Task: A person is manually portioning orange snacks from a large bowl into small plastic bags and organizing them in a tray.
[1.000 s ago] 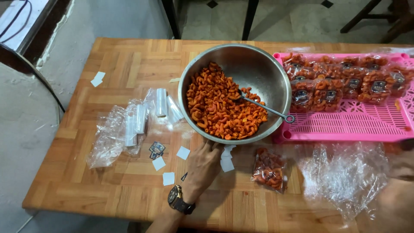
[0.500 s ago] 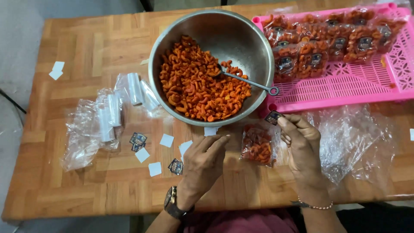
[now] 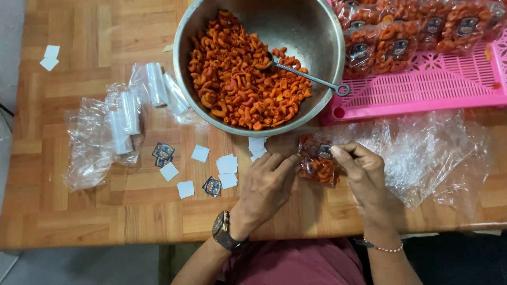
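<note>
Holding: my left hand (image 3: 266, 184) and right hand (image 3: 362, 177) pinch a small clear packet of orange curled snacks (image 3: 317, 158) from either side, near the table's front edge.
Left side: rolled clear plastic bags (image 3: 124, 116), loose white paper squares (image 3: 200, 153) and dark printed labels (image 3: 212, 186) lie scattered on the wooden parquet table (image 3: 79, 211).
Middle: round steel bowl (image 3: 322, 31) of orange snacks, a metal spoon (image 3: 311, 78) resting in it.
Right side: pink slotted plastic tray (image 3: 422, 87) of filled packets, crumpled clear plastic sheet (image 3: 428, 153).
Risk: I judge the thin packet could slip or spill if my fingertips loosen.
Unclear: my right thumb covers the packet's label; tray cut off.
</note>
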